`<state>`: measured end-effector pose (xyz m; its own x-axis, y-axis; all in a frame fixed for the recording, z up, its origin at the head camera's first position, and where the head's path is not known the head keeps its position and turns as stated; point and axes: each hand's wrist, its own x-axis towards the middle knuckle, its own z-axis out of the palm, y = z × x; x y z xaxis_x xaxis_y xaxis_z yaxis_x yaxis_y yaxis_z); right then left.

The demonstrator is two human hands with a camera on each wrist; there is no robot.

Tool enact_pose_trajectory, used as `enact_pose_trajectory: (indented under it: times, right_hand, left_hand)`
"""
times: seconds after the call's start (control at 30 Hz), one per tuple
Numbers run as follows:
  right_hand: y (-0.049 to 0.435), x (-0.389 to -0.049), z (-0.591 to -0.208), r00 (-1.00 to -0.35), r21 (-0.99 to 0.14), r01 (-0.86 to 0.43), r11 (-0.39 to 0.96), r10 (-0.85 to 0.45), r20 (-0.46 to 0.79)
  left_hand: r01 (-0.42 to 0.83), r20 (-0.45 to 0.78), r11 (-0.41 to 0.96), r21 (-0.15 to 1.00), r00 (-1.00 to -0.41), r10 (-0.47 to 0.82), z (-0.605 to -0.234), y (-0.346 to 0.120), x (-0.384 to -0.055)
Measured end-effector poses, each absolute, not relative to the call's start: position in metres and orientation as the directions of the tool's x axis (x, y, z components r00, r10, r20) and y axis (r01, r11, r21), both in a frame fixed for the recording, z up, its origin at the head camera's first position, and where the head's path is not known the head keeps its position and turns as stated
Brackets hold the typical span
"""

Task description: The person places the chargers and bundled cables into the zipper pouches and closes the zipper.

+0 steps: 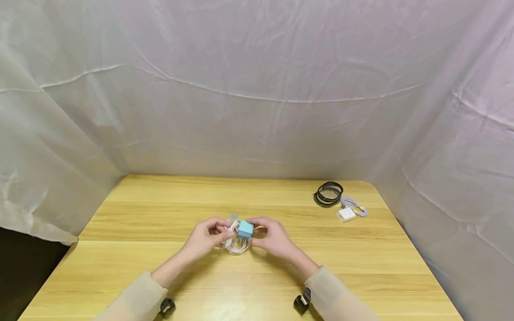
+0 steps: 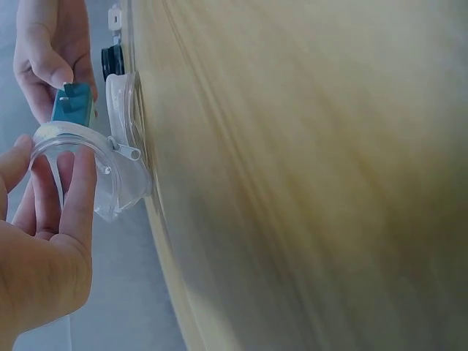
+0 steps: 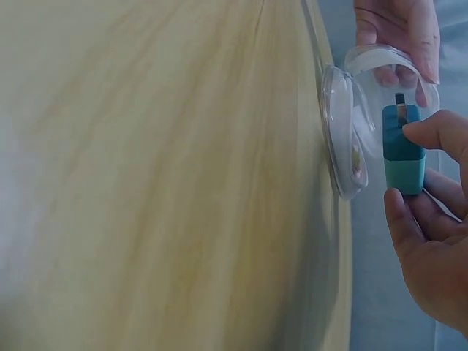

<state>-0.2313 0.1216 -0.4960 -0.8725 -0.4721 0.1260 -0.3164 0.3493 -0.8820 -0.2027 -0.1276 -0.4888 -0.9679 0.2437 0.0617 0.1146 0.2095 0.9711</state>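
Teal in two tones, a charger block [image 1: 245, 229] sits near the lower middle of the head view, pinched between the thumb and fingers of my right hand [image 1: 275, 238]. Its metal prongs [image 2: 66, 101] point toward my left hand [image 1: 205, 240], whose fingers are curled on the rim of a clear plastic pouch [image 3: 338, 128]. The rounded pouch gapes, one half raised in my grasp and the other low against the desk [image 1: 160, 258], and a small zipper pull [image 2: 129, 151] hangs at its edge. I hold the block right beside the raised half; whether the two touch, I cannot tell. In the head view the near side of the pouch shows pale curved lines, which could be trim or a cable.

Toward the right of the frame, at the far end of the desk, lie a coiled black cable [image 1: 321, 199], a lilac cable [image 1: 360, 212] bundled with yellow ties, and a white adapter [image 1: 346, 215] just below it. Greyish cloth [image 1: 241, 125] hangs behind everything, and beige sleeves [image 1: 138, 296] cover my forearms.
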Motion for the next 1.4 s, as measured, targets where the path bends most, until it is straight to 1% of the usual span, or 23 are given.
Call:
enact_pose_trajectory:
  times: [0.5, 0.73, 1.13, 1.27, 1.4]
  right_hand:
    - [0.106, -0.235, -0.499, -0.844, -0.873, -0.329, 0.361, -0.526, 0.102]
    - [0.103, -0.236, -0.5, -0.837, -0.848, -0.35, 0.399, -0.539, 0.092]
    - [0.098, -0.238, -0.501, -0.826, -0.796, -0.418, 0.437, -0.548, 0.133]
    - [0.098, -0.239, -0.502, -0.827, -0.792, -0.418, 0.445, -0.548, 0.128]
    - [0.098, -0.238, -0.502, -0.831, -0.812, -0.398, 0.427, -0.544, 0.121]
  left_hand:
    - [0.101, 0.049, 0.201, 0.974, -0.967, 0.249, -0.488, -0.128, -0.202]
    - [0.106, 0.051, 0.21, 0.972, -0.967, 0.249, -0.487, -0.128, -0.201]
    - [0.103, 0.049, 0.203, 0.974, -0.967, 0.252, -0.487, -0.128, -0.201]
    - [0.099, 0.047, 0.201, 0.975, -0.967, 0.249, -0.487, -0.128, -0.201]
    - [0.094, 0.043, 0.203, 0.975, -0.969, 0.243, -0.487, -0.128, -0.201]
